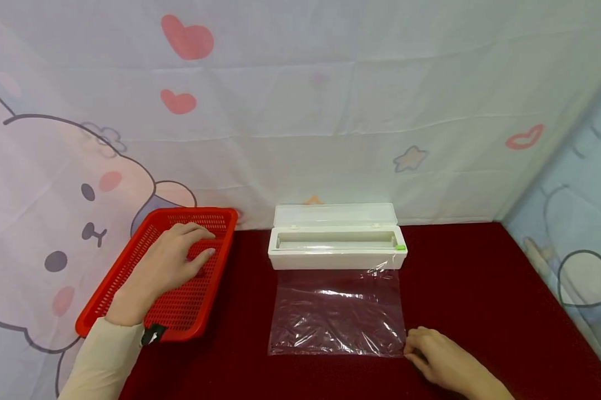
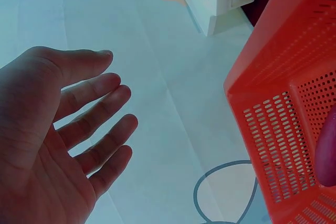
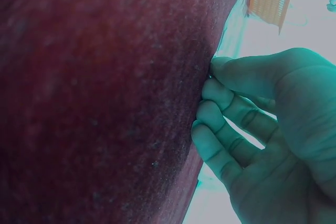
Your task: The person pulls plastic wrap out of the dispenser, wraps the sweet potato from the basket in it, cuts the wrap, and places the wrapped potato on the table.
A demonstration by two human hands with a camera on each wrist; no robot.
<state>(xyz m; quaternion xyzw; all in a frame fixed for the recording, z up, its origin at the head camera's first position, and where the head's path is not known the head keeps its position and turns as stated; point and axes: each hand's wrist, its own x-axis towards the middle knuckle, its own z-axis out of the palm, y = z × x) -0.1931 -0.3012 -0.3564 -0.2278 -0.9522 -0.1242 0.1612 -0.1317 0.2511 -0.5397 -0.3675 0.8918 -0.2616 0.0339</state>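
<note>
Left hand (image 1: 173, 258): hovering over a red, perforated plastic basket (image 1: 183, 334), fingers relaxed and apart, holding nothing. Right hand (image 1: 437, 355): pinching the near right corner of a clear plastic film sheet (image 1: 335, 319), which is extending from a white rectangular dispenser box (image 1: 337, 261) along the dark red surface (image 1: 480, 289).

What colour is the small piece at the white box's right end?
Bright green; the small piece shows best in the head view.

A dark red table (image 1: 480, 283) carries a red basket (image 1: 188, 303) on the left, a white box (image 1: 337, 260) with its lid open, and clear plastic film (image 1: 335, 319) spread in front of the box.
</note>
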